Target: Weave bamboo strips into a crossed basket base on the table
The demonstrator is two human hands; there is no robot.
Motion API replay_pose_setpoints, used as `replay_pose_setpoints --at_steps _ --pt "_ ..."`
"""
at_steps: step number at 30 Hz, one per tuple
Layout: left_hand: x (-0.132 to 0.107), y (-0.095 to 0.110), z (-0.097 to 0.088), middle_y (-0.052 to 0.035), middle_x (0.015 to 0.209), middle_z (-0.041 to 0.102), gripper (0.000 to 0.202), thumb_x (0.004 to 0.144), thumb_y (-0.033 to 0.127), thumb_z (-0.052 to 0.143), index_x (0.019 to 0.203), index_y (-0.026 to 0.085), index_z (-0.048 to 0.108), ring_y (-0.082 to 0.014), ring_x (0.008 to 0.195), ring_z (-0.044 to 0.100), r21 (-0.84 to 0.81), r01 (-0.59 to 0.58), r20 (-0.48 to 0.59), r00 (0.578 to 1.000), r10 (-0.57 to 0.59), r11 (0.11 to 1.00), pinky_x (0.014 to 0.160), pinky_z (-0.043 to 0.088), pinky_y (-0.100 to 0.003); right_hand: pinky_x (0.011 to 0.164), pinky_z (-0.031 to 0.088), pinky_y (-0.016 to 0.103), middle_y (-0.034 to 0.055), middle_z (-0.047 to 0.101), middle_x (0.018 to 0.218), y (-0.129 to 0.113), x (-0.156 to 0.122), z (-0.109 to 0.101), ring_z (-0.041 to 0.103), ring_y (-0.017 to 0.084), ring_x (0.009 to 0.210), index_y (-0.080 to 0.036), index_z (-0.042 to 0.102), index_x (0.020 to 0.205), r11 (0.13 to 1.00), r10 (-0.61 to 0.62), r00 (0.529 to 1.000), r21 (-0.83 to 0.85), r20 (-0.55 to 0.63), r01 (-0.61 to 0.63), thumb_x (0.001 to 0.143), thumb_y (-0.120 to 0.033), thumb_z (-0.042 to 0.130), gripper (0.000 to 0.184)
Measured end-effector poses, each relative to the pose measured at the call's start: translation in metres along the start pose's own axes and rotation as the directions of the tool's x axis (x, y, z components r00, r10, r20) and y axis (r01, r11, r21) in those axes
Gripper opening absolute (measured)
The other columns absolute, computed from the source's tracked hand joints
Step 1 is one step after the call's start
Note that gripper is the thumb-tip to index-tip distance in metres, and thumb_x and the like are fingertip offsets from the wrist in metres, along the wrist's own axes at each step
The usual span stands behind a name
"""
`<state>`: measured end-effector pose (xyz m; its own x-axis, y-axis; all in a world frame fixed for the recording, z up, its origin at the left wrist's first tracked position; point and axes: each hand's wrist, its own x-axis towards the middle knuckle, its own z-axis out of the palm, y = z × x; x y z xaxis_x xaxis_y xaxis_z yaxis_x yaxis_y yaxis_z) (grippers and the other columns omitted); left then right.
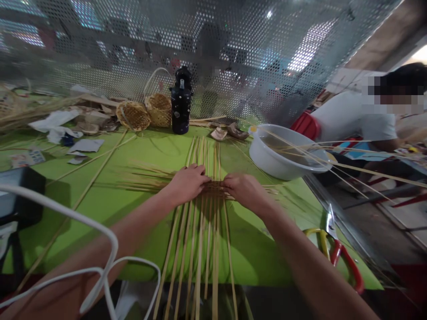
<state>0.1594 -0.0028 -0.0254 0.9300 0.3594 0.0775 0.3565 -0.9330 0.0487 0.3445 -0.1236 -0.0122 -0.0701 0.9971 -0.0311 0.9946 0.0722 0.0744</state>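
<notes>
Flat and palm-down, the left hand (187,182) presses extended fingers on the bamboo strips (200,240), gripping nothing. The right hand (246,191) curls its fingertips onto the same spot, but it is too blurred to tell whether it pinches a strip. Print on the cards (28,157) at far left is too blurred to read. The strips are pale yellow, thin and flat. They lie parallel on the green table (100,200), and shorter strips cross them in a darker woven patch (215,186) between the fingertips. Both forearms converge from the near edge. Red-and-yellow shears (333,246) lie to the right.
</notes>
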Motion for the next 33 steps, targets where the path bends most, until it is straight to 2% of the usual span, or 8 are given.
replay_pose_setpoints --at_steps 7,12,15,17,21,29,33 --pt "0.0 0.005 -0.005 -0.0098 0.119 0.062 0.032 0.094 0.024 0.056 0.123 0.026 0.072 -0.0274 0.112 0.056 0.036 -0.004 0.007 1.0 0.004 0.999 0.091 0.049 -0.04 0.066 0.038 0.025 0.0083 0.073 0.088 -0.006 0.0 -0.004 0.068 0.018 0.083 -0.015 0.074 0.088 0.999 0.004 1.0 -0.045 0.008 -0.004 0.096 -0.009 0.053 0.023" --pt "-0.001 0.007 -0.002 -0.0103 0.117 0.062 0.032 0.092 0.022 0.056 0.119 0.025 0.073 -0.0279 0.113 0.056 0.059 -0.003 -0.017 1.0 0.004 0.998 0.09 0.05 -0.04 0.065 0.037 0.026 0.0082 0.073 0.086 -0.005 0.001 -0.003 0.068 0.019 0.082 -0.015 0.074 0.086 0.999 0.015 1.0 -0.032 -0.004 -0.015 0.096 -0.012 0.053 0.024" --pt "0.0 0.002 0.001 -0.0096 0.113 0.063 0.032 0.09 0.021 0.056 0.116 0.024 0.074 -0.0273 0.111 0.058 0.036 0.001 -0.035 0.999 0.0 0.999 0.089 0.05 -0.039 0.068 0.038 0.027 0.0072 0.073 0.087 -0.004 0.002 -0.004 0.068 0.019 0.083 -0.016 0.075 0.086 0.998 0.049 0.998 0.045 -0.028 -0.048 0.095 -0.018 0.058 0.019" --pt "0.001 -0.003 0.002 -0.0084 0.112 0.064 0.031 0.088 0.02 0.056 0.113 0.025 0.074 -0.0258 0.109 0.059 -0.008 -0.013 -0.033 0.999 0.013 1.0 0.089 0.05 -0.037 0.071 0.04 0.026 0.0062 0.074 0.091 -0.005 0.003 -0.005 0.068 0.019 0.087 -0.017 0.076 0.093 0.99 0.061 0.997 0.134 -0.057 -0.053 0.094 -0.02 0.061 0.016" --pt "0.0 -0.013 0.0 -0.0069 0.113 0.065 0.034 0.083 0.011 0.055 0.108 0.022 0.074 -0.0237 0.107 0.06 -0.098 -0.057 -0.023 0.998 0.055 0.993 0.089 0.05 -0.035 0.078 0.041 0.025 0.0058 0.074 0.103 -0.015 0.011 -0.005 0.067 0.018 0.094 -0.018 0.075 0.109 0.973 0.037 0.996 0.231 -0.085 -0.016 0.093 -0.016 0.057 0.024" --pt "-0.002 -0.012 -0.005 -0.0084 0.107 0.067 0.024 0.084 0.008 0.056 0.093 0.02 0.075 -0.0238 0.1 0.062 -0.116 -0.035 -0.014 0.999 0.034 0.993 0.076 0.047 -0.032 0.072 0.04 0.026 0.0079 0.072 0.096 -0.032 0.024 -0.011 0.067 0.018 0.087 -0.016 0.074 0.097 0.998 0.052 0.999 0.03 0.005 -0.052 0.091 -0.012 0.057 0.019" --pt "-0.002 -0.011 -0.005 -0.0089 0.105 0.066 0.015 0.088 0.018 0.06 0.091 0.019 0.075 -0.0236 0.098 0.063 -0.117 -0.02 -0.004 1.0 0.019 0.993 0.071 0.045 -0.031 0.068 0.039 0.027 0.009 0.071 0.092 -0.037 0.024 -0.012 0.066 0.018 0.081 -0.015 0.074 0.092 0.998 0.059 0.998 -0.03 0.033 -0.058 0.093 -0.013 0.056 0.018"
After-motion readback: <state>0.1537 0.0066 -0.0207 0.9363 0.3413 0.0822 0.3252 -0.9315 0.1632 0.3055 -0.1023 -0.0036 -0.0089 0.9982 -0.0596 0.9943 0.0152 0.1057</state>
